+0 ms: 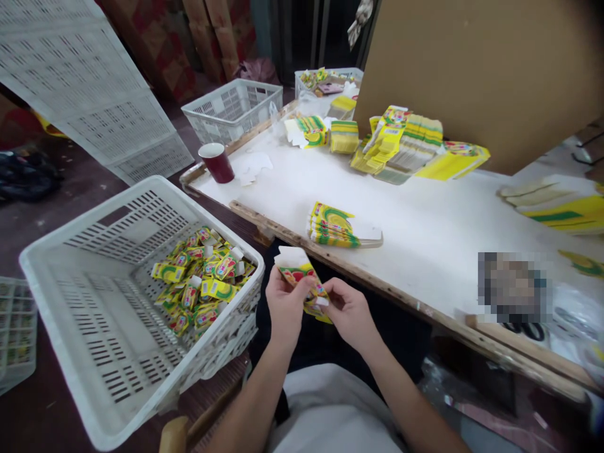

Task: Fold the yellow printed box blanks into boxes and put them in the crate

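Note:
Between my two hands, just off the table's near edge, is a small yellow and green printed carton (298, 272) with a white flap standing up at its top. My left hand (287, 302) grips its left side, thumb across the printed face. The fingers of my right hand (349, 308) pinch its lower right end by a small white flap. On the table ahead lies a fanned stack of flat cartons (333, 226). To my left, a white plastic crate (94, 277) holds many small folded cartons (202, 277).
Stacks of flat cartons (415, 141) stand at the back of the white table (292, 182), before a large brown board (481, 75). A maroon cup (218, 165) sits near the left edge. Another white crate (233, 110) stands beyond. More cartons (561, 201) lie right.

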